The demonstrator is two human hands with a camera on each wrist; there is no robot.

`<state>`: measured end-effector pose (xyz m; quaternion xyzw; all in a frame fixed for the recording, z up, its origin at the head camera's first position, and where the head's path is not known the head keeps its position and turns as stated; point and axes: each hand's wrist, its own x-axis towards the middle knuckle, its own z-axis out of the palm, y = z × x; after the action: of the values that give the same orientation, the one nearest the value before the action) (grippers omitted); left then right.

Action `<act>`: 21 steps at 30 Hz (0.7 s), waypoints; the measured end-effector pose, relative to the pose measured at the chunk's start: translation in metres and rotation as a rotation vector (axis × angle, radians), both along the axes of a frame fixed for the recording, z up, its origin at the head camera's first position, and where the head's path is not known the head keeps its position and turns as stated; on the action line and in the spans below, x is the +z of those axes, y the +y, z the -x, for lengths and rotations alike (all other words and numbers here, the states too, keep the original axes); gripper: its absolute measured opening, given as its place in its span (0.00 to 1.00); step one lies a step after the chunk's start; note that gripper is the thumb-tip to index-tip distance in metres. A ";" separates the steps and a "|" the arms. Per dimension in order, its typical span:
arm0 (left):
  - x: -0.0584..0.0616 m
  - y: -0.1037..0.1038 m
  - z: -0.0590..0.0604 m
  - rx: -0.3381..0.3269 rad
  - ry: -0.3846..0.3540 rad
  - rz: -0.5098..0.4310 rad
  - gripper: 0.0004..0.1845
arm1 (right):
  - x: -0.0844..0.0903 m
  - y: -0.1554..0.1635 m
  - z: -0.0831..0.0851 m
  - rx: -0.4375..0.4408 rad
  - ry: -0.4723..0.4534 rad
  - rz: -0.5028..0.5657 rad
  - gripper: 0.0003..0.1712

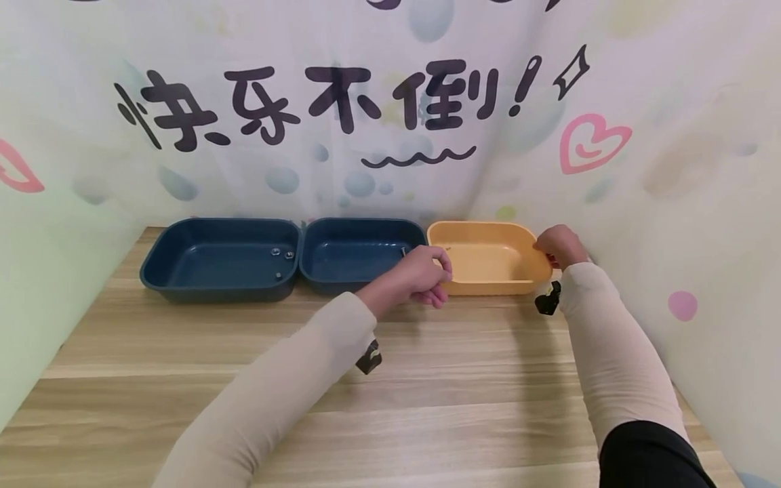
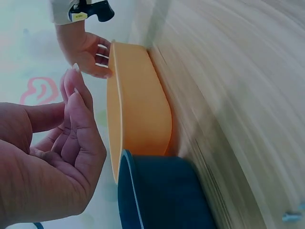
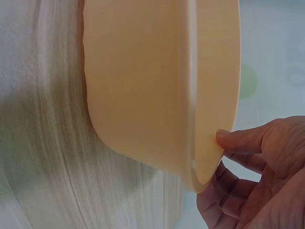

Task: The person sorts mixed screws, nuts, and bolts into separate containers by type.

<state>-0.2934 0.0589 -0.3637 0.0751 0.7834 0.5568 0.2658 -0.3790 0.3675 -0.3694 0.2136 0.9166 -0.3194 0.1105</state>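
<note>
Scanning left to right: large blue tray [image 1: 219, 261] with few small metal bits inside; smaller blue tray [image 1: 360, 256] touching it; orange tray [image 1: 488, 257] next, near right wall, on wooden table [image 1: 427, 379].

Left hand [image 1: 421, 274] at orange tray's left rim, fingers loosely curled, holding nothing visible. Right hand [image 1: 561, 245] pinches tray's right rim, thumb [image 3: 243, 139] on edge.

Judgement: seat left grip on rim first; lift level, both sides together; avoid bumping neighbouring blue tray.

Three tubs in a row, two hands at work

Two dark blue tubs [image 1: 222, 261] [image 1: 360, 254], one orange tub [image 1: 488, 257], roughly four small metal bits inside the blue ones, one wooden table [image 1: 427, 379].
</note>
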 end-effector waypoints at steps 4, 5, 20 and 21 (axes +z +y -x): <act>-0.003 0.011 0.007 0.031 -0.002 -0.017 0.01 | -0.001 0.001 0.001 -0.018 -0.007 -0.008 0.18; -0.004 0.014 0.009 0.040 -0.003 -0.025 0.01 | -0.002 0.002 0.002 -0.022 -0.008 -0.012 0.18; -0.023 0.031 0.025 0.133 -0.034 0.031 0.03 | -0.003 0.000 0.003 -0.014 -0.014 -0.031 0.17; -0.024 0.031 0.025 0.134 -0.032 0.032 0.03 | -0.003 0.000 0.003 -0.013 -0.013 -0.031 0.17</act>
<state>-0.3185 0.0903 -0.3873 0.0092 0.7912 0.5617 0.2416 -0.3824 0.3674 -0.3719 0.2234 0.9193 -0.3043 0.1111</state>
